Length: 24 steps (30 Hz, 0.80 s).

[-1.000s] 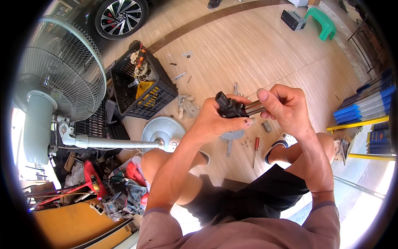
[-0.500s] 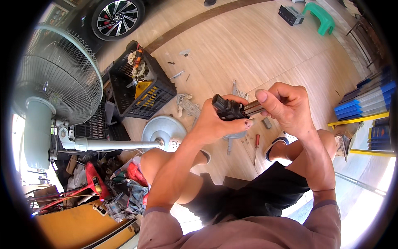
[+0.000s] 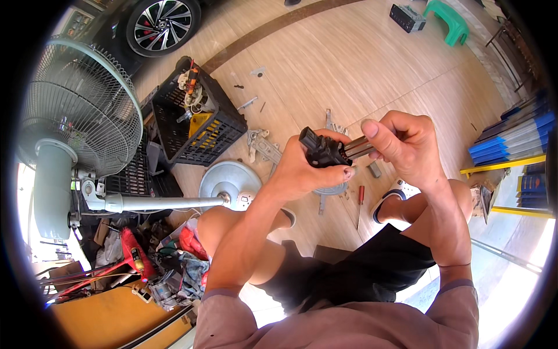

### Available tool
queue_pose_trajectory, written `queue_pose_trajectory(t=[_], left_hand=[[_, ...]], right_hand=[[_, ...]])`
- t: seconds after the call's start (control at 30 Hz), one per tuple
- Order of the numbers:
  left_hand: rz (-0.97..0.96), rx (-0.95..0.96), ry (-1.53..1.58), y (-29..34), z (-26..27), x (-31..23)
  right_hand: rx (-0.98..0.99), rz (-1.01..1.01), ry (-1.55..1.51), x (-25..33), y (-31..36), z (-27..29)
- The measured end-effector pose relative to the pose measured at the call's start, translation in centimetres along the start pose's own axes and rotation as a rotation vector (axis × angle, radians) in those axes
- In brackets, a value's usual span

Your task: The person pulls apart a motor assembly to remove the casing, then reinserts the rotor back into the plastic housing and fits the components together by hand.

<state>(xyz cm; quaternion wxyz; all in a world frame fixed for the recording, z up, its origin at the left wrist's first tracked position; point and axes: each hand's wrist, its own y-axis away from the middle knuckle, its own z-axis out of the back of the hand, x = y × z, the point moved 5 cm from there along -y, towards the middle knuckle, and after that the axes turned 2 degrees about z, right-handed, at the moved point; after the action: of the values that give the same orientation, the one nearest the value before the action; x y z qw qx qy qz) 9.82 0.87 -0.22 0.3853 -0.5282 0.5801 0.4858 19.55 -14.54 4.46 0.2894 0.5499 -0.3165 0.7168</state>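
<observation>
Above the floor, between my knees, my left hand (image 3: 293,174) is closed round a black plastic motor part (image 3: 322,152) with a block-shaped, socket-like end pointing up and left. Slim metal rods (image 3: 359,148) run from its right side to my right hand (image 3: 410,148), whose thumb and bent fingers pinch their far end. My right fingers hide that end, and my left palm covers the underside of the black part. Below my hands, a metal bracket with a round plate (image 3: 332,189) lies on the floor, partly hidden by my left hand.
A red-handled screwdriver (image 3: 361,195) and a small grey block (image 3: 374,170) lie near my right foot. Left stand a black crate (image 3: 224,136) of parts and a tilted fan (image 3: 81,110). Another metal bracket (image 3: 264,146) is beyond my left foot. A green stool (image 3: 447,22) stands far right.
My right hand has shifted slightly right, and the metal rods sit at a slightly different angle. The black part has turned a little in my left hand, which keeps its grip.
</observation>
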Motion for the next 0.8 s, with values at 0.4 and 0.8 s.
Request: queue_pose_trajectory(t=[0.4,0.8], left_hand=[[0.041,0.021,0.083,-0.3,0.0,0.4],[0.068,-0.055,-0.028,-0.2,0.2,-0.5]], right_hand=[[-0.002,-0.008,0.057,-0.2,-0.1,0.4],[0.245,0.076,-0.065,0.9,0.3,1.0]])
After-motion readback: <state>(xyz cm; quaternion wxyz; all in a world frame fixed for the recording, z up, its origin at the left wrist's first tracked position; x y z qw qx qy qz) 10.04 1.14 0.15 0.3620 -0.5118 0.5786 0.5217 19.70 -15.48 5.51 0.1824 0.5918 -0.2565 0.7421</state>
